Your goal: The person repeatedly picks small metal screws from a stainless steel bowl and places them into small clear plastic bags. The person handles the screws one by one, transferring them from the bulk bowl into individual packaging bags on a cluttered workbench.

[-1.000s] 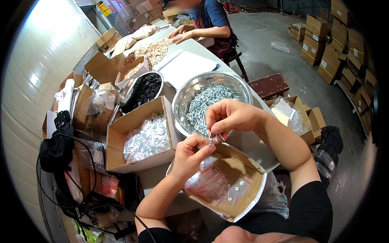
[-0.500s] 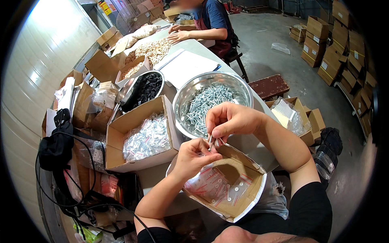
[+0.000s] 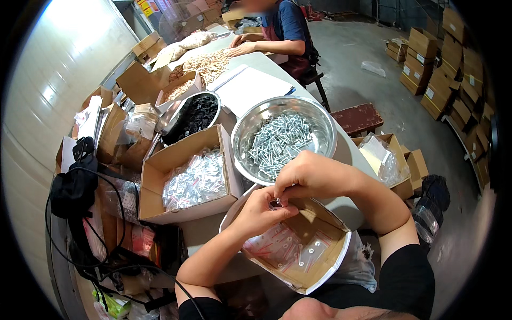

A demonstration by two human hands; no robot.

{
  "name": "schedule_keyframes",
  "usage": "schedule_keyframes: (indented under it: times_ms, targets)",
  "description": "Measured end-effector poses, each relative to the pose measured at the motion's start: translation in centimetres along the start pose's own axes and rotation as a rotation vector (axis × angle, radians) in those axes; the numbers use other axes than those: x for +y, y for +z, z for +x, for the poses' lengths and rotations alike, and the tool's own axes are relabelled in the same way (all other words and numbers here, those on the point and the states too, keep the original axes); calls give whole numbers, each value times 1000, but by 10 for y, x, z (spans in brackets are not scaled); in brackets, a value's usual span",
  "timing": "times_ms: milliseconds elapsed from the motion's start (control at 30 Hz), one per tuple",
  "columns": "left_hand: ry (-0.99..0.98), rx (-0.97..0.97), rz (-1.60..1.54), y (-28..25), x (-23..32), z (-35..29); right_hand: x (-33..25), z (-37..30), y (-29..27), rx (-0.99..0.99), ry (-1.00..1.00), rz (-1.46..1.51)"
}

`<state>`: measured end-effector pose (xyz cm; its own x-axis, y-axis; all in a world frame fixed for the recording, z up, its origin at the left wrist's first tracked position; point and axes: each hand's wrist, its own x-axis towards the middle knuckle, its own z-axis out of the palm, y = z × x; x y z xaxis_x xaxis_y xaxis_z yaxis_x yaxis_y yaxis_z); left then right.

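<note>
My left hand (image 3: 260, 212) pinches a small clear zip bag (image 3: 274, 205), its mouth turned toward my right hand. My right hand (image 3: 309, 175) is closed, with its fingertips at the bag's mouth; a bit of a silvery screw (image 3: 279, 201) shows there, and the rest is hidden by the fingers. Below both hands is an open cardboard box (image 3: 325, 256) with flat zip bags (image 3: 288, 245) and small white round pieces in it. Just beyond my right hand stands a steel bowl (image 3: 326, 128) of loose screws (image 3: 282, 140).
Left of the bowl, a carton (image 3: 154, 184) holds filled bags (image 3: 194, 181). Behind it is a bowl of black pieces (image 3: 198, 117). Papers (image 3: 250, 90) and a heap of beige pieces (image 3: 205, 66) lie farther up the table. Another person (image 3: 290, 37) sits at the far end.
My right hand has come down to the bag in my left hand, and the screws seen in its fingers earlier are now mostly hidden. The whole view has shifted slightly.
</note>
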<state>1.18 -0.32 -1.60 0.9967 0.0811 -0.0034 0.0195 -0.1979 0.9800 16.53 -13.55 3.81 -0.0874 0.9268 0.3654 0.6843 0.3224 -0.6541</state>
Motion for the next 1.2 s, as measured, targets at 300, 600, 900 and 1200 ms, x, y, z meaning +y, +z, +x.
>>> schedule_keyframes:
  times_ms: [300,600,900,1200]
  targets:
    - [-45,-8,-49,2,7,-2,-7,0,13,58,-151,-21]
    - [-49,25,-92,-1,5,0,-1,2,14,70,-125,65]
    - [-38,36,-183,1,11,0,-7,-1,9,61,-128,-81]
    - [43,-47,-267,-4,2,1,-7,4,13,215,-170,70]
